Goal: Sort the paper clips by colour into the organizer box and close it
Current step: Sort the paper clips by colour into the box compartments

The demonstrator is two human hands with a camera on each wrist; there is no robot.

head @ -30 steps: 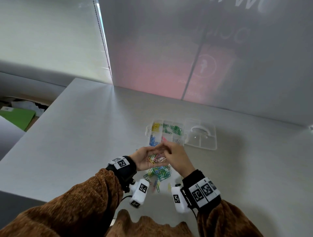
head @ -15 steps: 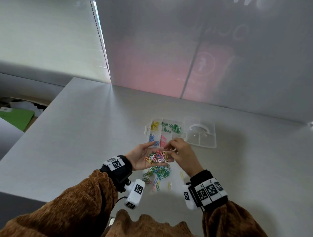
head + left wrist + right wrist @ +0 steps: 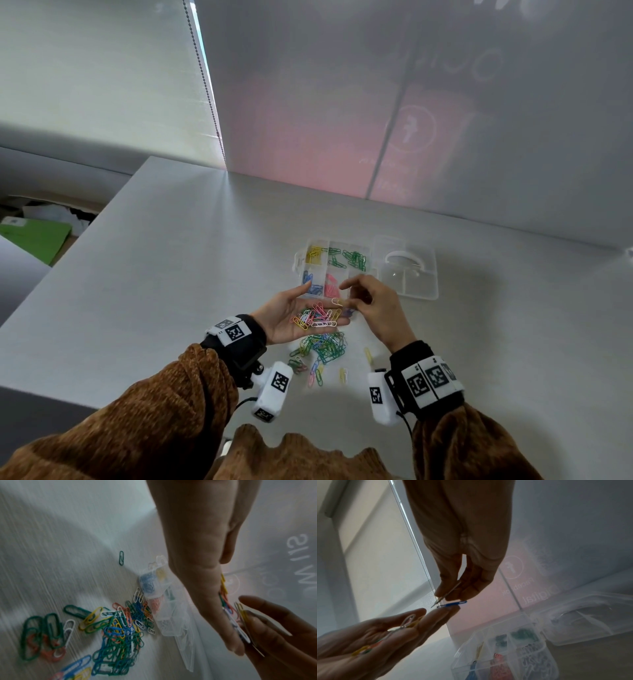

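Observation:
My left hand (image 3: 286,310) lies palm up above the table, flat, carrying a small heap of mixed paper clips (image 3: 317,317). My right hand (image 3: 356,298) hovers just right of it and pinches one pale paper clip (image 3: 337,301) between thumb and fingers (image 3: 447,593). A blue clip (image 3: 452,603) lies on my left fingertips (image 3: 443,613). The clear organizer box (image 3: 356,289) stands open just beyond the hands, with yellow, green, blue, pink and white clips in separate compartments. Its lid (image 3: 407,270) lies open to the right. A loose pile of clips (image 3: 322,349) sits on the table under my hands.
The grey table (image 3: 171,291) ends at a wall behind the box and drops off at the left edge. A few stray clips (image 3: 342,375) lie near my right wrist, and one green clip (image 3: 121,558) lies apart from the pile.
My left palm has opened flat with the clips spread on it. My right hand has drawn slightly away to the right, lifting one pale clip off the heap.

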